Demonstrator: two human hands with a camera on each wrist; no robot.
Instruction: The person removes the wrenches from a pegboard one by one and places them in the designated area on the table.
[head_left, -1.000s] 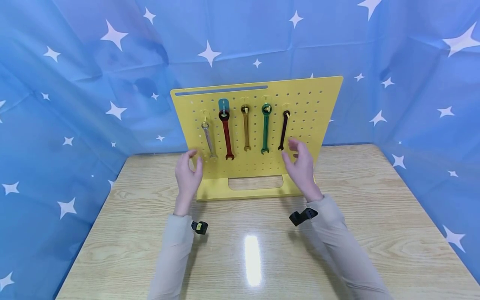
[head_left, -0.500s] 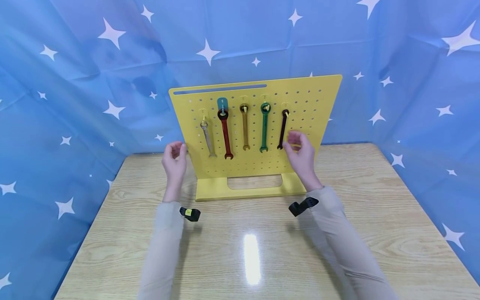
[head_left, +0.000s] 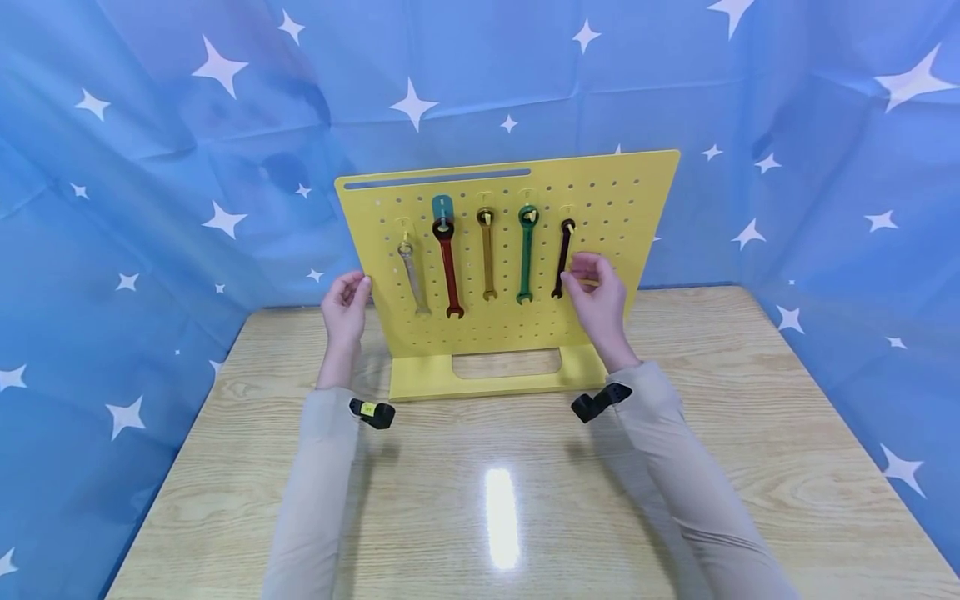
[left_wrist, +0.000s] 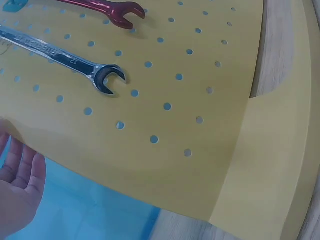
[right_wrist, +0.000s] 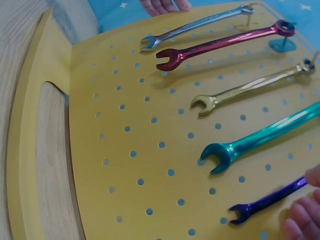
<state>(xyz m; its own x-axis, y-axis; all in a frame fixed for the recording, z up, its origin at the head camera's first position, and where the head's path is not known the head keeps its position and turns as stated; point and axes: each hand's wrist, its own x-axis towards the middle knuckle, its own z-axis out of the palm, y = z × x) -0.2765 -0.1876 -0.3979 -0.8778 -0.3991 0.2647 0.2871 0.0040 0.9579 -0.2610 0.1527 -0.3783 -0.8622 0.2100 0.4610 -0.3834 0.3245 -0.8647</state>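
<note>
A yellow pegboard [head_left: 465, 333] stands tilted back, with several combination wrenches hanging on its hooks. From left to right they are a silver wrench [head_left: 413, 279], a red wrench [head_left: 451, 271], a gold wrench [head_left: 488, 258], a green wrench [head_left: 526, 258] and a dark purple wrench [head_left: 563, 254]. At the board's left edge, my left hand [head_left: 344, 307] holds the rim, thumb towards the front face. My right hand [head_left: 600, 300] pinches the shaft of the purple wrench [right_wrist: 270, 200], whose ring end still hangs on its hook. The right wrist view cuts off part of that hand.
The board's base [head_left: 423, 379] has a wide slot and rests on a wood-grain table [head_left: 450, 475]. Blue cloth [head_left: 480, 50] with white stars hangs behind and at both sides. A blue hook plate [head_left: 442, 205] sits above the red wrench.
My left hand has moved left and up from the board's lower left to its left edge, taking hold there. My right hand has risen slightly and closed on the purple wrench.
</note>
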